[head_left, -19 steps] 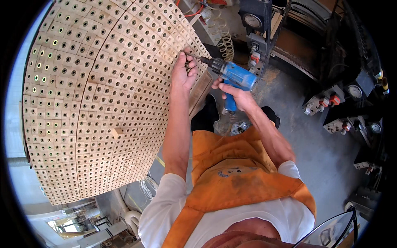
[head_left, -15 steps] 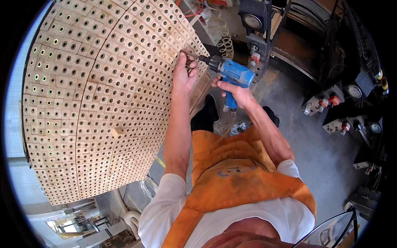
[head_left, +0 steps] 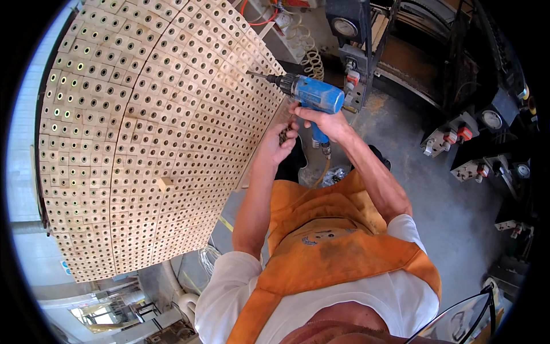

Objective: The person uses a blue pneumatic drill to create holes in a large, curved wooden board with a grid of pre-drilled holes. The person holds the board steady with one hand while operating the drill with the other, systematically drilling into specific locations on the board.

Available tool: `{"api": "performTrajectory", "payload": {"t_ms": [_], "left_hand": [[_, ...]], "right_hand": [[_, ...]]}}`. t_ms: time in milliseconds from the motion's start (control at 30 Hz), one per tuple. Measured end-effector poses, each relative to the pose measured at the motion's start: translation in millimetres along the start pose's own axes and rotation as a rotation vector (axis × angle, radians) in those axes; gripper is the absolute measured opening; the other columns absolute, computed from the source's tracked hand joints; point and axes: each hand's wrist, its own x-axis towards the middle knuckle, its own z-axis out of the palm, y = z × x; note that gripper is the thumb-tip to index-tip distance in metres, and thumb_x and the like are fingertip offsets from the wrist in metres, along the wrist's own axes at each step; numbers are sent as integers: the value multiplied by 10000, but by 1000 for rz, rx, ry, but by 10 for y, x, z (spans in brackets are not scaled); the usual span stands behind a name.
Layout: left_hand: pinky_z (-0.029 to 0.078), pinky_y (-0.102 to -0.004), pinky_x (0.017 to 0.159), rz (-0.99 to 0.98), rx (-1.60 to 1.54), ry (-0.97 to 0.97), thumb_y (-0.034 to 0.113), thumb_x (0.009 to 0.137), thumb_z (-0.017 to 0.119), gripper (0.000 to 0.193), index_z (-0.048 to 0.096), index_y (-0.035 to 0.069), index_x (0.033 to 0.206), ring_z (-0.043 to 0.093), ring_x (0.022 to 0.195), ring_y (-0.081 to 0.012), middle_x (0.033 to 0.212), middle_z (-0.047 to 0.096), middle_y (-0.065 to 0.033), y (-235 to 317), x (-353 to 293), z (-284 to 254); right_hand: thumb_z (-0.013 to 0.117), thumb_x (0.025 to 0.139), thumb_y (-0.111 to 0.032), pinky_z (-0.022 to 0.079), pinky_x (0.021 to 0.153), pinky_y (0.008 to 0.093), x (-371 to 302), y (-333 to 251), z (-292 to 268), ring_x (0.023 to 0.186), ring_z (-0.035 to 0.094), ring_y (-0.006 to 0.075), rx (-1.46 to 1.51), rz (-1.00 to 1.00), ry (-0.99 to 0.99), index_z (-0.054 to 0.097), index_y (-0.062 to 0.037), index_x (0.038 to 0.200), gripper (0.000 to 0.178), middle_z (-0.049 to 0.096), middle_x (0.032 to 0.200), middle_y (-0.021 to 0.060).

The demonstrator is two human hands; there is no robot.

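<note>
My right hand [head_left: 327,122] is wrapped round the grip of a blue power drill [head_left: 318,93], held level with its bit [head_left: 259,75] pointing left at the wooden blocks [head_left: 189,114]. A hose runs from the bottom of the grip. Just left of the grip, my left hand [head_left: 277,143] is curled round several small dark brassy metal inserts [head_left: 284,135]; its fingertips are close to my right hand's fingers. The blocks stand packed in rows. Most have a metal-ringed hole, while those near the bit show plain pale holes. Whether the bit touches wood I cannot tell.
One loose wooden block [head_left: 165,183] lies on top of the rows. Behind the drill hangs a coiled cream hose [head_left: 312,62]. Machinery with gauges [head_left: 345,27] and red-handled valves stands to the right. A clear plastic bag [head_left: 333,176] is on the floor by my feet.
My left hand has left the drill's bit and come back toward my body, below the drill. The drill has shifted slightly left and up, its bit now bare over the blocks.
</note>
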Motion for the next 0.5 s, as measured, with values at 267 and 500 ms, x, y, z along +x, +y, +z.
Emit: {"api": "performTrajectory", "payload": {"t_ms": [267,500], "left_hand": [[279,-134,404,261,77,148,283,1000,472,253,526,64,1115,393,593,-29,788,450,16,333,-2,92],[324,-153,431,312,45,-63,189,968,517,248,543,-10,1115,469,662,-70,895,554,-37,638,163,100]], "right_hand": [[681,847,-104,477,620,259,-252,-31,-101,883,639,144,-41,-9,68,628,-37,1074,242,681,1002,69],[660,837,-87,475,617,258,-489,25,-305,967,650,203,171,56,61,582,-26,1102,282,657,1025,92]]}}
